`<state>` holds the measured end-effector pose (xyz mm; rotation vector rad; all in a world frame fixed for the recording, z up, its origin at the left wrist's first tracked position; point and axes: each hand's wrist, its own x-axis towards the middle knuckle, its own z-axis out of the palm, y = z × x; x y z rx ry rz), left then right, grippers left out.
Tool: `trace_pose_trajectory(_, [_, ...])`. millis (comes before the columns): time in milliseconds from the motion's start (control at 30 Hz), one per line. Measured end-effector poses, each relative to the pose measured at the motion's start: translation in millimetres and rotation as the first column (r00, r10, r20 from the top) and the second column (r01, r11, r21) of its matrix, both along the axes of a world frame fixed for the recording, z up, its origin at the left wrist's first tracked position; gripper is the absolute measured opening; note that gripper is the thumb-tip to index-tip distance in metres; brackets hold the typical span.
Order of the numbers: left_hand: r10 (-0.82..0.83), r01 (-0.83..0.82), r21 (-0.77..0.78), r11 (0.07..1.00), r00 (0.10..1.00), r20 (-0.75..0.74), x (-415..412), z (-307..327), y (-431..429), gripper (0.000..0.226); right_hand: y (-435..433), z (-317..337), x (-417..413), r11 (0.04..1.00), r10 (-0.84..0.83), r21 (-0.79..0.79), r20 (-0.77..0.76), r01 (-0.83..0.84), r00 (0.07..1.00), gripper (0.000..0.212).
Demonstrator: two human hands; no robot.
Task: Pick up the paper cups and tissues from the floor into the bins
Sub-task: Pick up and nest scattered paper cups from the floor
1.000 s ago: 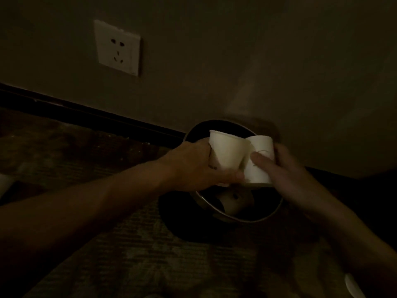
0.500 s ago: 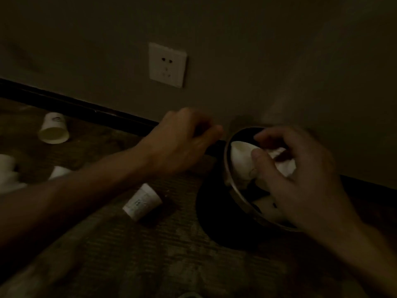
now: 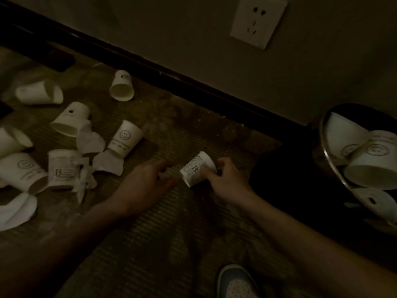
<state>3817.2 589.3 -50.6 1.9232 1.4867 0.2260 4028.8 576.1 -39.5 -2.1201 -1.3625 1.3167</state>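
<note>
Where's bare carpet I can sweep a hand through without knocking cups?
Bare carpet runs from the baseboard to the left hand and right hand, which grips the printed cup, right of the smiley cup. More lies between the forearms, above the shoe. Far left is crowded with cups and tissues.

The dim carpet [image 3: 193, 233] carries white cups [image 3: 122, 87] tipped on their sides at the left, with crumpled tissues [image 3: 90, 140] among them. A smiley cup [image 3: 125, 140] lies nearer the middle. The bin [image 3: 328, 160] stands at the right, a shoe [image 3: 236, 282] at the bottom.
</note>
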Motion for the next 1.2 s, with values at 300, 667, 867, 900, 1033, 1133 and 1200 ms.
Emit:
trace_pose_trajectory(300, [0.186, -0.141, -0.188, 0.972, 0.951, 0.248, 32.6, -65.8, 4.4, 0.069, 20.5, -48.2, -24.4, 0.980, -0.142, -0.149, -0.083, 0.129, 0.986, 0.066])
trace_pose_trajectory(667, [0.519, -0.432, -0.298, 0.851, 0.779, 0.351, -4.2, -78.9, -46.0, 0.065, 7.7, -51.3, -95.7, 0.995, 0.084, 0.064, -0.130, -0.076, 0.988, 0.107])
trace_pose_trajectory(867, [0.523, -0.442, -0.281, 0.852, 0.702, 0.483, -55.2, -62.4, -63.4, 0.064, 11.4, -47.9, -140.3, 0.984, 0.163, 0.103, -0.179, -0.146, 0.970, 0.080])
trace_pose_trajectory(900, [0.516, -0.437, -0.276, 0.856, 0.706, 0.484, -65.2, -58.5, -65.1, 0.062, 11.1, -46.7, -146.0, 0.982, 0.172, 0.113, -0.202, -0.151, 0.964, 0.076])
trace_pose_trajectory(1033, [0.629, -0.632, -0.134, 0.763, 0.678, 0.379, -111.3, -53.5, -65.8, 0.061, 7.8, -46.7, -164.2, 0.989, 0.140, 0.094, -0.315, -0.116, 0.939, 0.068])
trace_pose_trajectory(1133, [0.698, -0.716, 0.065, 0.695, 0.693, 0.181, -133.8, -63.9, -57.9, 0.056, 4.0, -49.7, -167.4, 0.991, 0.129, 0.072, -0.316, -0.111, 0.940, 0.071])
trace_pose_trajectory(1200, [0.625, -0.622, 0.137, 0.771, 0.780, 0.025, -136.9, -72.5, -49.4, 0.060, 1.7, -50.6, -167.2, 0.992, 0.124, 0.056, -0.331, -0.112, 0.935, 0.072])
